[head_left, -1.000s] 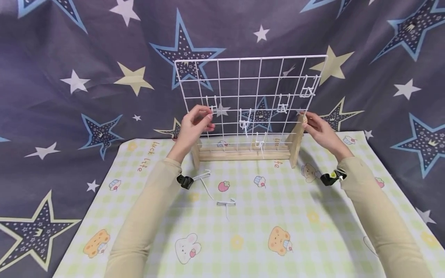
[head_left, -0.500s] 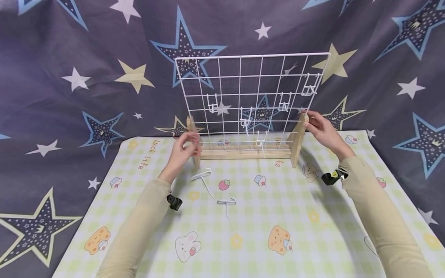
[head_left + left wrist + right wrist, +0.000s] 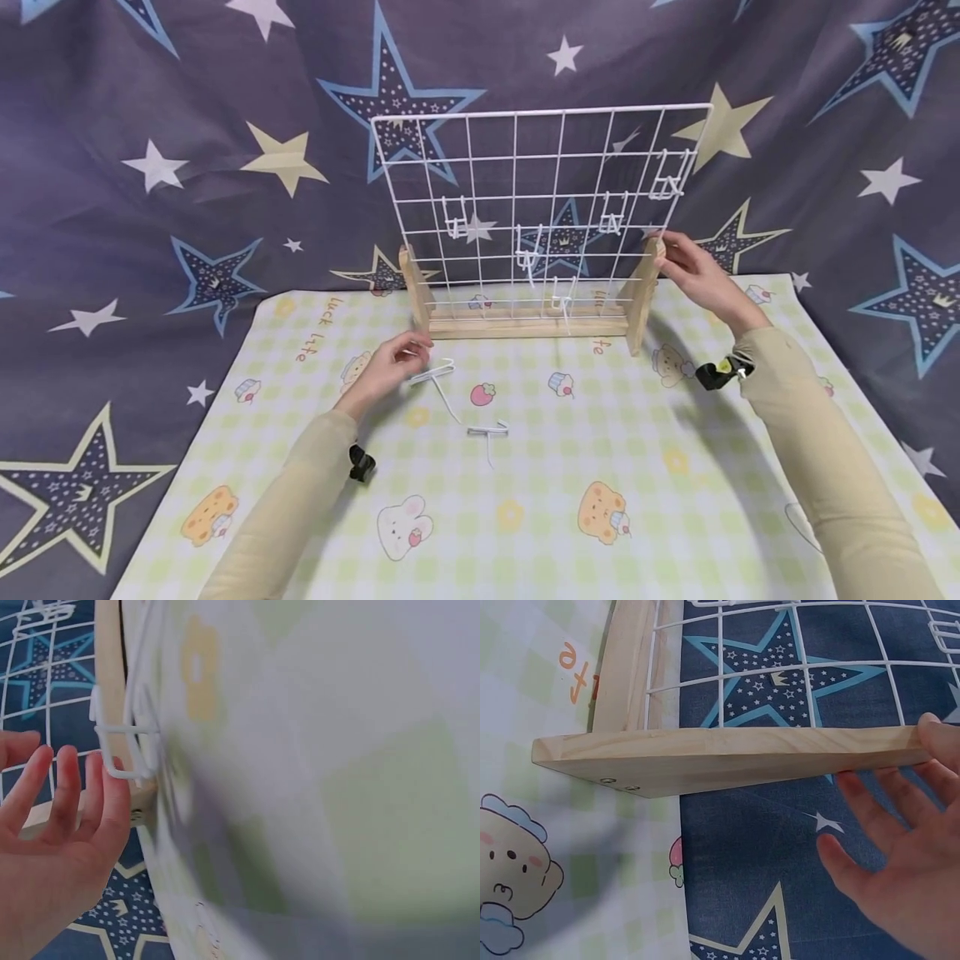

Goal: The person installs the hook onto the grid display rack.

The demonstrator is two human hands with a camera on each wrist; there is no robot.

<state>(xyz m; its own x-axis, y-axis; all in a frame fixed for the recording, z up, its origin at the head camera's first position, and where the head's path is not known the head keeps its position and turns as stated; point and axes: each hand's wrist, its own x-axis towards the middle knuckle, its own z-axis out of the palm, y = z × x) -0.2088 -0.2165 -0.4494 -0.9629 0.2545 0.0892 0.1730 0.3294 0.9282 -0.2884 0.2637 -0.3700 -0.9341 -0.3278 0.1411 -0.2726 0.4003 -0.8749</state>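
1. A staged tabletop set-up in a home-like room, not a workshop or kitchen; a dark star-print cloth [image 3: 187,167] hangs as a full backdrop.
2. A pastel checked mat [image 3: 525,500] with cartoon bears, rabbits and cupcakes covers the table.
3. A white wire grid [image 3: 536,158] in a wooden stand [image 3: 525,323] stands on it.

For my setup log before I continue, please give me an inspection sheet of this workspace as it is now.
Surface: checked mat with cartoon prints, lying flat.
Job's things: white wire grid upright in wooden stand, five hooks hung on it; loose hook and second loose hook on the mat.
Clutter: nothing seen.
Hands: left hand open, fingers at the loose hook; right hand open, fingers on the stand's right post.
Cables: nothing seen.
Surroundings: star-printed dark cloth behind.
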